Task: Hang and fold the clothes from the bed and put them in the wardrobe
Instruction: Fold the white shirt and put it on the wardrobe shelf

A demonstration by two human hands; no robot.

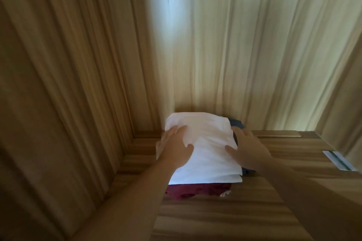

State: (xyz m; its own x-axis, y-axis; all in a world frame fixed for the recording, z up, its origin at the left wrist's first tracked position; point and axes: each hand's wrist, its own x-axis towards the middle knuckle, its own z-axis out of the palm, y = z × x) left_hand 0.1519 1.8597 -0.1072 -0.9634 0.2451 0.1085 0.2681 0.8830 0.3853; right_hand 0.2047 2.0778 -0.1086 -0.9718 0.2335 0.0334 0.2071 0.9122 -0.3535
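White garment [205,143], seemingly against back panel [225,55].

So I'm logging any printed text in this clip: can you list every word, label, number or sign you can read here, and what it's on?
None can be read.
White folded garment: plain, no print showing.
Maroon garment and blue garment beneath it: no visible text.
Pale strip on the wooden shelf: no text can be made out; too small and blurred.

Dim, soft, motion-blurred (pale glare [168,6] above), edges stretched.
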